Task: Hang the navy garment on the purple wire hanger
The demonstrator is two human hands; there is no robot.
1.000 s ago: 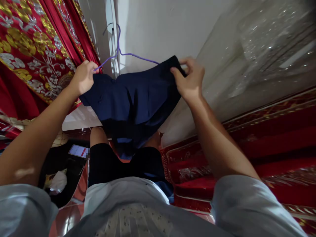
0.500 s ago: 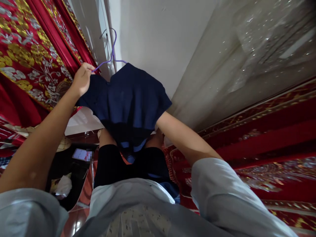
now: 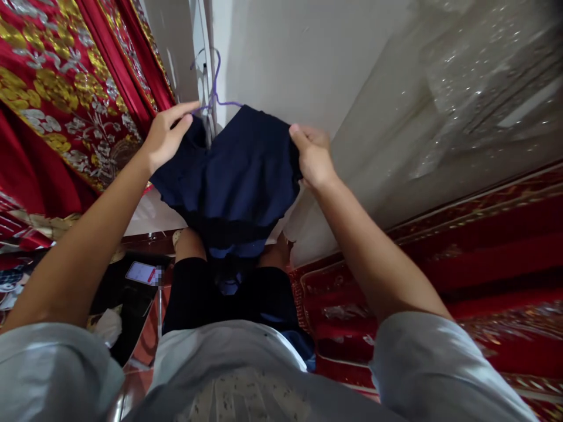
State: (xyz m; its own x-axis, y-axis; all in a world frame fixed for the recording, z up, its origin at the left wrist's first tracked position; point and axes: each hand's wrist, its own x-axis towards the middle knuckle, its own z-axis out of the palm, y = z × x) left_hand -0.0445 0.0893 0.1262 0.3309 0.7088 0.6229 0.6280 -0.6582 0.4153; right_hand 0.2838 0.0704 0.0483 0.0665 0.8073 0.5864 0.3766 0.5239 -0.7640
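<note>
A dark navy garment [image 3: 237, 176] hangs on a thin purple wire hanger [image 3: 214, 88] raised in front of me. My left hand [image 3: 165, 138] holds the garment's left top corner, with fingers stretched over the hanger's arm. My right hand [image 3: 310, 155] pinches the garment's right top edge. The hanger's hook points up by the wall corner; most of its frame is hidden inside the cloth. The garment's lower part droops over my lap, which is in black shorts [image 3: 197, 296].
A red and gold embroidered curtain [image 3: 57, 88] hangs at the left. A white wall [image 3: 308, 53] is ahead, with a glittery sheer fabric [image 3: 461, 99] to the right. A red patterned cover [image 3: 461, 275] lies at the lower right. A phone [image 3: 141, 274] lies on the floor at the left.
My right hand came out from behind the garment and gripped its right top edge. My left hand shifted right along the hanger. The garment now sits narrower on the hanger.
</note>
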